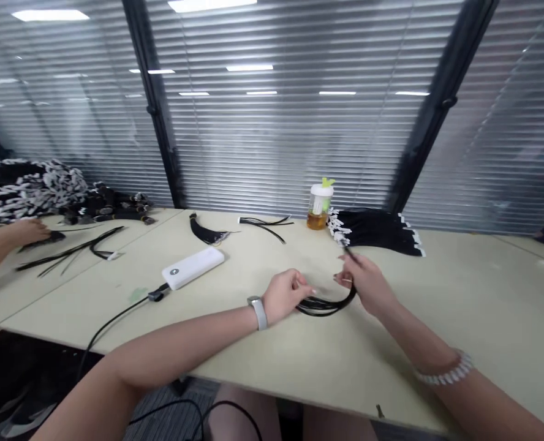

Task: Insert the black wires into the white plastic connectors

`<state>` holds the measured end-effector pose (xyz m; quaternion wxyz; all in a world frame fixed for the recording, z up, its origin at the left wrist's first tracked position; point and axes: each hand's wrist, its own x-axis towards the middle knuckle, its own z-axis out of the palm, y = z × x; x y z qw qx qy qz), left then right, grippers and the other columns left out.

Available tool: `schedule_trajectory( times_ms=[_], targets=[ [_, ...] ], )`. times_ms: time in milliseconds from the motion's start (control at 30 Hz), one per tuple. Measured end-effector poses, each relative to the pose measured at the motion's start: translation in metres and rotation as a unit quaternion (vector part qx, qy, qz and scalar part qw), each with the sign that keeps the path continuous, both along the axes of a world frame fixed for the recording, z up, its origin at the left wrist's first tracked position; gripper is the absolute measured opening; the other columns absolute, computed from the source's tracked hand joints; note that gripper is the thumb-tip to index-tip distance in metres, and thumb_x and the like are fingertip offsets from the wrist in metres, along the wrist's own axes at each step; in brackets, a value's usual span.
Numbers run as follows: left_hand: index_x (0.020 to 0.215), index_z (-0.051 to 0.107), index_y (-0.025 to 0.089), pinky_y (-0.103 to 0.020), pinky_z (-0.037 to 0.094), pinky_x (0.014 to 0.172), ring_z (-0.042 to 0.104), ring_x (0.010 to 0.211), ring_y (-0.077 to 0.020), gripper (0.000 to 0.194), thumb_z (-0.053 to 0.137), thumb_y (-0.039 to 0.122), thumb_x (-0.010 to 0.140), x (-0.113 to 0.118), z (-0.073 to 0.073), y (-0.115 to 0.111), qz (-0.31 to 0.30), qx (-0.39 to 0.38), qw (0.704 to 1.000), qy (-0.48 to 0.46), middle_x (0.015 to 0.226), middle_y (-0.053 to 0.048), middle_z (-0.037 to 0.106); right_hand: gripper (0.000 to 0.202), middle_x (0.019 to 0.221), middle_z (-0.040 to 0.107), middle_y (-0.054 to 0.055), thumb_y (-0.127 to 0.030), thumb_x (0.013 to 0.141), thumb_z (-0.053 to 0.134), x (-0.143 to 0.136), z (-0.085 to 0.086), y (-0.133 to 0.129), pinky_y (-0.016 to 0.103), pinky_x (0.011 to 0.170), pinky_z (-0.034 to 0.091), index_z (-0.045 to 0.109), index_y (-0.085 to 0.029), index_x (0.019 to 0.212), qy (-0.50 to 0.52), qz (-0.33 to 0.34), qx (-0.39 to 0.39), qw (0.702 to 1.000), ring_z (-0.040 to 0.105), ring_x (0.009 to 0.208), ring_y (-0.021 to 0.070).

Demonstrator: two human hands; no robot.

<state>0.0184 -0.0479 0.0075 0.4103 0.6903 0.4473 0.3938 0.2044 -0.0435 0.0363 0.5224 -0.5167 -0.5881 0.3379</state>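
One pale counter (483, 306) has one jar (318, 211) and one power bank (193, 267) on it. One black bunch (324, 305) bends between the left hand (283, 296), its fingers pinching one end, and the right hand (366, 283), its fingers pinching near the other end.

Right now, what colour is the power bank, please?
The power bank is white; it shows best in the head view.

I'm in what looks like an office put to use as a cable workroom: slatted blinds (276, 141) behind glass run past the far edge of my pale surface (483, 306), reflecting strip lights, with piled black cable bundles (33, 190) at its far left corner and patterned grey carpet (162, 416) below.
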Motion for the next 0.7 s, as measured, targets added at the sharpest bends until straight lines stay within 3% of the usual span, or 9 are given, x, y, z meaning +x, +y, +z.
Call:
schedule_trajectory(
  times_ms=[133, 267, 400, 567, 700],
  targets=[
    [0.066, 0.053, 0.014, -0.017, 0.032, 0.037, 0.047, 0.039, -0.0071, 0.032, 0.058, 0.045, 0.072, 0.0, 0.004, -0.031, -0.061, -0.048, 0.997, 0.005, 0.05, 0.005, 0.046, 0.028, 0.052, 0.031, -0.008, -0.043, 0.089, 0.03, 0.007, 0.022, -0.008, 0.02, 0.044, 0.04, 0.035, -0.022, 0.072, 0.153, -0.037, 0.002, 0.988, 0.037, 0.039, 0.007],
    [0.06, 0.048, 0.016, -0.017, 0.032, 0.038, 0.049, 0.04, -0.0081, 0.036, 0.049, 0.047, 0.078, 0.012, 0.012, -0.067, -0.096, -0.073, 0.993, -0.002, 0.046, 0.005, 0.04, 0.033, 0.051, 0.021, -0.009, -0.039, 0.091, 0.03, 0.018, 0.049, -0.028, 0.016, 0.036, 0.029, 0.029, -0.02, 0.064, 0.23, -0.037, 0.008, 0.973, 0.021, 0.035, 0.0043],
    [0.061, 0.043, 0.017, -0.017, 0.032, 0.043, 0.048, 0.045, -0.007, 0.037, 0.039, 0.045, 0.084, 0.031, 0.017, -0.096, -0.079, -0.068, 0.994, -0.019, 0.049, 0.004, 0.041, 0.036, 0.052, 0.017, -0.008, -0.044, 0.088, 0.039, 0.027, 0.069, -0.048, 0.019, 0.034, 0.024, 0.028, -0.021, 0.062, 0.263, -0.036, 0.037, 0.963, 0.014, 0.036, 0.0049],
    [0.057, 0.039, 0.017, -0.019, 0.031, 0.047, 0.044, 0.049, -0.0076, 0.039, 0.037, 0.044, 0.086, 0.049, 0.016, -0.109, -0.057, -0.027, 0.997, -0.033, 0.051, 0.003, 0.038, 0.024, 0.056, 0.022, -0.009, -0.037, 0.083, 0.047, 0.025, 0.078, -0.059, 0.018, 0.032, 0.018, 0.034, -0.022, 0.07, 0.275, -0.067, 0.07, 0.957, 0.014, 0.036, 0.0036],
    [0.06, 0.052, 0.017, -0.021, 0.032, 0.048, 0.046, 0.051, -0.0093, 0.031, 0.044, 0.038, 0.082, 0.035, 0.017, -0.104, -0.069, -0.022, 0.997, 0.019, 0.053, 0.0, 0.05, 0.02, 0.058, 0.031, -0.008, -0.042, 0.083, 0.043, 0.029, 0.08, -0.041, 0.019, 0.032, 0.019, 0.038, -0.023, 0.083, 0.186, -0.101, 0.103, 0.972, 0.022, 0.034, 0.0039]
  ],
)
